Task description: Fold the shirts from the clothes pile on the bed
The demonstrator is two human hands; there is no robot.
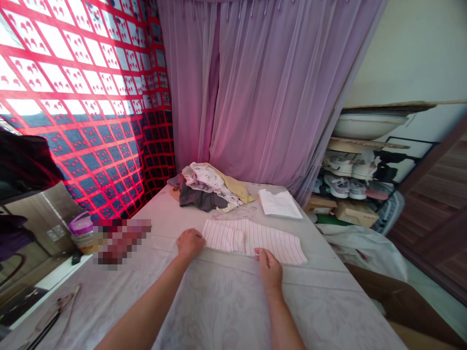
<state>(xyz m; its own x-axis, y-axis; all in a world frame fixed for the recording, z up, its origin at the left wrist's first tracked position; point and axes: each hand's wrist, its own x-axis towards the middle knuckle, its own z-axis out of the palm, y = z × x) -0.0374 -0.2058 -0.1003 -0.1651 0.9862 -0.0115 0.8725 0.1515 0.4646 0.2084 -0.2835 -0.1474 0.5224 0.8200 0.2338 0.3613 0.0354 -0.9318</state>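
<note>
A white garment with thin pink stripes [275, 238] lies flat on the covered table, its left part folded over in a second layer. At its left end, my left hand [190, 244] has its fingers curled closed on the edge. My right hand [269, 268] pinches the near edge, close to where the folded layer stops. The fingertips of both hands are partly hidden. Behind the garment sits a rumpled heap of clothes [209, 184], with grey, yellow and printed white pieces. A folded white cloth [279, 203] rests to the right of the heap.
The table [226, 301] wears a pale patterned cover. Glasses [54, 311] lie at its left front, near a blurred-out reddish patch [122, 243] and a purple-lidded tub [82, 228]. Purple curtains [255, 97] hang behind. On the right are a shoe rack [346, 167] and a cardboard box [404, 301].
</note>
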